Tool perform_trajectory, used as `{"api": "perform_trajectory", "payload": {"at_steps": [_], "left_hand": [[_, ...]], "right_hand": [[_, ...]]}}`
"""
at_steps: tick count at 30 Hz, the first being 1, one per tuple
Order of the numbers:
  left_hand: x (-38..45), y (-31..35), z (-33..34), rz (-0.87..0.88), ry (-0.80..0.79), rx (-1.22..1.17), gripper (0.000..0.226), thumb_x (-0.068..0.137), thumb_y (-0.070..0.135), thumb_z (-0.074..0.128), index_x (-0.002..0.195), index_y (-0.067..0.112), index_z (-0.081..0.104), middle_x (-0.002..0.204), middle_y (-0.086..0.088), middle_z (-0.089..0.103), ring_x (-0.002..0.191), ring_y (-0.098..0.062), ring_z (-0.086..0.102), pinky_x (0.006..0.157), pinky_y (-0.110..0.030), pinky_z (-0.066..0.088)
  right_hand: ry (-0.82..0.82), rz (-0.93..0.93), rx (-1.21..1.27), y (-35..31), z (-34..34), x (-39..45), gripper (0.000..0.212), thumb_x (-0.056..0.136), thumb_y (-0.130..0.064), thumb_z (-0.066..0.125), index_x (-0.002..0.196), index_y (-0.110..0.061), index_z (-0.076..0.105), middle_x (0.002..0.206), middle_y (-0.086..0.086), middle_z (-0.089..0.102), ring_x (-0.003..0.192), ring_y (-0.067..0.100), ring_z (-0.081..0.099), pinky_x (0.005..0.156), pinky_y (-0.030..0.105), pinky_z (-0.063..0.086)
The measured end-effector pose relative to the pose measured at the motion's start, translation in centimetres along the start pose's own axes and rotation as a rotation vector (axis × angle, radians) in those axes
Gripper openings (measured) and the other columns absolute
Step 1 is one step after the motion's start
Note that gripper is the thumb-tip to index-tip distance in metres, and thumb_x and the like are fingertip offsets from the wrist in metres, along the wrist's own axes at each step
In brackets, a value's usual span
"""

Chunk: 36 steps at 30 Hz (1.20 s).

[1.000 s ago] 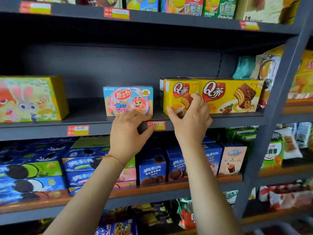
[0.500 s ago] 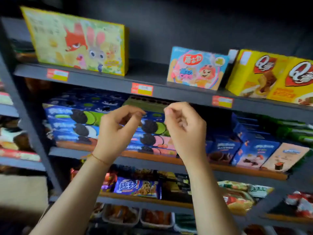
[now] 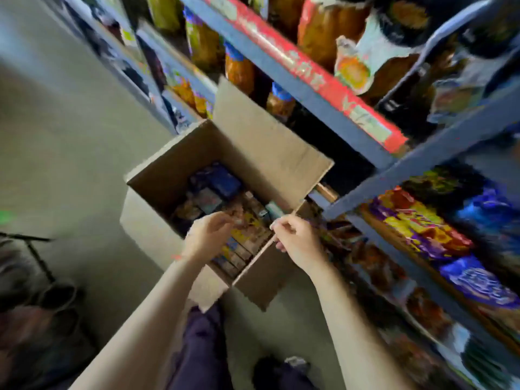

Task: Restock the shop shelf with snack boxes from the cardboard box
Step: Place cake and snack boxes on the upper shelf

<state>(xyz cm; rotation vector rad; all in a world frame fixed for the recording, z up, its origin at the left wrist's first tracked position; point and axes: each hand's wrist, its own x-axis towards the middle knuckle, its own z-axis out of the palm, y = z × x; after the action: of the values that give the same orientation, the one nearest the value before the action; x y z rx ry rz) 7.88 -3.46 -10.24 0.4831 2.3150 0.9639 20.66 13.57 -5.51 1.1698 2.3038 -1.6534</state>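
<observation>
An open cardboard box (image 3: 157,181) stands on the floor below me, its flaps folded out. Inside lie several snack boxes (image 3: 242,246), packed in a row near me, with a blue snack box (image 3: 223,181) further in. My left hand (image 3: 209,237) hovers over the packed row, fingers loosely curled and holding nothing. My right hand (image 3: 298,242) hangs over the box's right flap edge, fingers also loosely curled and empty. The frame is blurred by motion.
The grey metal shop shelf (image 3: 365,156) runs along the right, its lower levels filled with bagged snacks (image 3: 422,229). Bare floor (image 3: 70,136) lies left of the box. Dark bags (image 3: 42,319) sit at the lower left. My trouser leg (image 3: 202,347) is just below the box.
My view has swung from the upper shelf down to the cardboard box on the floor. Both hands left the shelf boxes and dropped empty to just above the box.
</observation>
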Motion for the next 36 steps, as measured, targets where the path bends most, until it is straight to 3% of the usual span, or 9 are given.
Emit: {"api": "perform_trajectory", "payload": {"at_steps": [4, 6, 9, 12, 17, 20, 25, 32, 36], "left_hand": [[4.7, -9.3, -4.8, 0.098, 0.159, 0.362, 0.037, 0.082, 0.033, 0.049, 0.105, 0.016, 0.073, 0.115, -0.014, 0.065, 0.112, -0.038, 0.059, 0.096, -0.046, 0.048], [6.5, -12.7, -6.4, 0.087, 0.253, 0.502, 0.049, 0.079, 0.028, 0.056, 0.125, 0.012, 0.063, 0.14, -0.018, 0.052, 0.136, -0.041, 0.041, 0.114, -0.053, 0.029], [9.2, -15.6, -7.3, 0.123, 0.228, 0.589, 0.06, 0.083, 0.032, 0.057, 0.14, 0.012, 0.052, 0.154, -0.017, 0.039, 0.149, -0.038, 0.023, 0.122, -0.055, 0.004], [11.0, -17.0, -6.9, 0.138, 0.226, 0.579, 0.046, 0.086, 0.035, 0.051, 0.123, 0.014, 0.067, 0.137, -0.012, 0.057, 0.137, -0.036, 0.039, 0.122, -0.059, 0.004], [11.4, -19.3, -5.9, 0.25, 0.415, 0.477, 0.034, 0.083, 0.027, 0.046, 0.091, 0.011, 0.075, 0.099, -0.01, 0.064, 0.102, -0.037, 0.057, 0.119, -0.063, 0.01], [11.9, -19.5, -5.6, 0.268, 0.454, 0.48, 0.033, 0.081, 0.024, 0.046, 0.088, 0.01, 0.074, 0.097, -0.012, 0.063, 0.1, -0.035, 0.055, 0.115, -0.067, 0.015], [12.4, -19.4, -5.1, 0.276, 0.48, 0.464, 0.032, 0.079, 0.023, 0.045, 0.086, 0.009, 0.073, 0.096, -0.012, 0.062, 0.101, -0.031, 0.052, 0.113, -0.069, 0.017], [12.1, -19.0, -5.1, 0.269, 0.461, 0.464, 0.033, 0.085, 0.028, 0.044, 0.085, 0.011, 0.072, 0.096, -0.01, 0.061, 0.104, -0.029, 0.052, 0.119, -0.062, 0.009], [11.7, -17.2, -5.2, 0.199, 0.405, 0.49, 0.032, 0.087, 0.038, 0.052, 0.084, 0.014, 0.072, 0.096, -0.006, 0.062, 0.105, -0.031, 0.054, 0.122, -0.054, 0.003]], "right_hand": [[-0.088, 0.161, -0.097, 0.5, 8.9, 6.9, 0.016, 0.093, -0.021, 0.061, 0.077, -0.02, 0.065, 0.065, -0.002, 0.065, 0.062, 0.017, 0.061, 0.066, 0.038, 0.052], [-0.108, 0.212, -0.154, 1.3, 12.4, 10.0, 0.012, 0.091, -0.021, 0.062, 0.08, -0.019, 0.065, 0.072, 0.003, 0.067, 0.069, 0.02, 0.064, 0.068, 0.037, 0.05], [-0.145, 0.327, -0.225, 2.7, 16.3, 14.0, 0.009, 0.091, -0.013, 0.062, 0.1, -0.015, 0.065, 0.099, 0.005, 0.067, 0.098, 0.023, 0.062, 0.081, 0.026, 0.044], [-0.141, 0.474, -0.229, 3.8, 19.3, 17.3, 0.042, 0.094, -0.018, 0.061, 0.134, -0.012, 0.053, 0.13, 0.008, 0.059, 0.124, 0.029, 0.053, 0.105, 0.037, 0.041], [-0.002, 0.738, 0.005, 5.9, 23.4, 22.4, 0.057, 0.103, -0.022, 0.047, 0.154, -0.008, 0.024, 0.153, 0.015, 0.036, 0.139, 0.03, 0.038, 0.111, 0.034, 0.029], [0.002, 0.857, 0.132, 7.2, 24.4, 24.1, 0.052, 0.103, -0.021, 0.048, 0.151, -0.007, 0.032, 0.151, 0.016, 0.039, 0.137, 0.032, 0.042, 0.102, 0.037, 0.039], [0.205, 0.871, 0.469, 8.3, 25.0, 24.9, 0.052, 0.099, -0.021, 0.055, 0.148, -0.017, 0.04, 0.134, 0.011, 0.056, 0.104, 0.025, 0.056, 0.059, 0.026, 0.045], [0.507, 0.749, 0.559, 7.6, 24.5, 24.3, 0.023, 0.092, -0.004, 0.059, 0.111, -0.015, 0.066, 0.117, 0.006, 0.063, 0.107, 0.03, 0.06, 0.069, 0.032, 0.057], [0.419, 0.645, 0.395, 6.4, 22.4, 22.2, 0.023, 0.093, -0.001, 0.056, 0.099, -0.022, 0.065, 0.115, 0.002, 0.059, 0.113, 0.026, 0.058, 0.09, 0.038, 0.056]]}}
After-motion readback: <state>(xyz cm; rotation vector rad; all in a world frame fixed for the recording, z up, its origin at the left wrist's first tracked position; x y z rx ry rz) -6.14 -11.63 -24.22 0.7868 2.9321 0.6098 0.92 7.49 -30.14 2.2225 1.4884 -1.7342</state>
